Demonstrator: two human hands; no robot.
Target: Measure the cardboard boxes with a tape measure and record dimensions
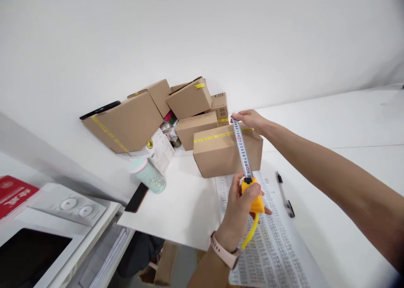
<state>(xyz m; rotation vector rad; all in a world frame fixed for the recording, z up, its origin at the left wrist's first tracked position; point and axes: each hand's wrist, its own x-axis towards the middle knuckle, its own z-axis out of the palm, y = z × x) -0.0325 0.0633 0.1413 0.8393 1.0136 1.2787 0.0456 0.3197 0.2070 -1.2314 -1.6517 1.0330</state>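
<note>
My left hand (241, 199) is closed around the yellow case of a tape measure (257, 202), whose yellow strap hangs below. The tape's blade (241, 151) is drawn out away from me, over a closed cardboard box (227, 155) with yellow tape along its top. At the far end, my right hand (251, 120) pinches the blade's tip by the box's back edge. Under the left hand lies a printed sheet (268, 246) full of rows of figures. A black-and-clear pen (285, 195) rests to its right.
More cardboard boxes (189, 99) are stacked against the wall. Left of them stand a mint-green tumbler (151, 176) and a dark phone-like slab (137, 197) at the table edge. A side shelf (85, 233) holds a white appliance; an open carton (166, 262) sits on the floor.
</note>
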